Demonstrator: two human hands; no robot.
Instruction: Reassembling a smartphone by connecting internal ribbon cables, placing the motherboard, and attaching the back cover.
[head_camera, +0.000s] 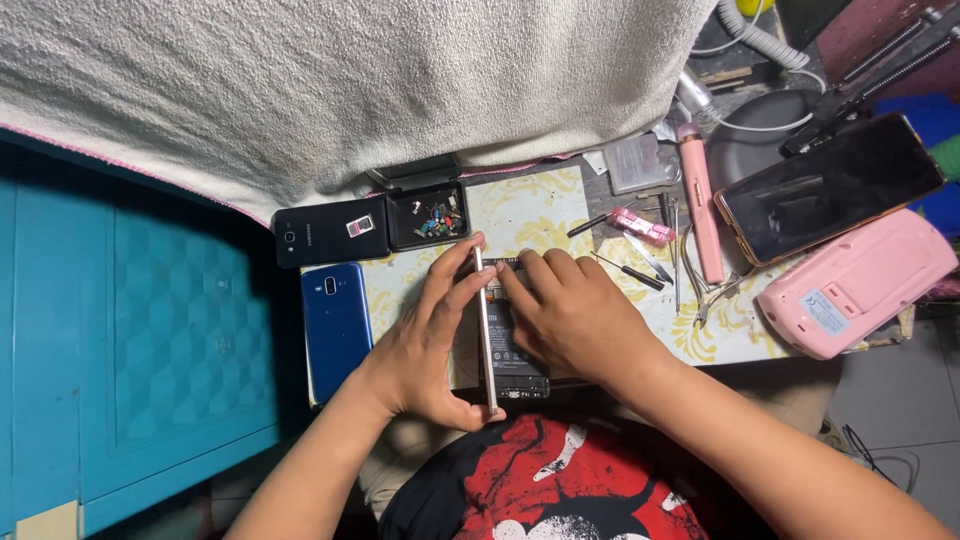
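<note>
White towel (340, 90) covers the whole stretch beyond the work mat (530, 210). Teal cabinet (150, 330) is left of the mat. Pink device (855, 285) sits off the mat's right end, with a big dark-screened phone (830, 185) just beyond it, tilted.

On the mat, at its near middle: opened phone (512, 345), back off, battery showing. I've got its back cover (486, 330) lifted on edge, standing along the phone's left side.

My left hand (430, 345) grips that cover: fingers over the far end, thumb at the near end. My right hand (570, 315) lies flat on the phone's insides, fingers pressing down at the far end, not closed around anything.

Blue phone (336, 325) lies face down at the mat's left edge. Black phone (330, 232) lies face down past the mat's far-left corner, a small card on its back. Black parts tray (428, 217) is right next to it, holding small loose bits.

Right part of the mat: pink stick tool (698, 200), a pink-handled tool (640, 226), screwdriver (630, 272), tweezers (676, 255). Clear plastic box (636, 163) is just beyond the mat there.
</note>
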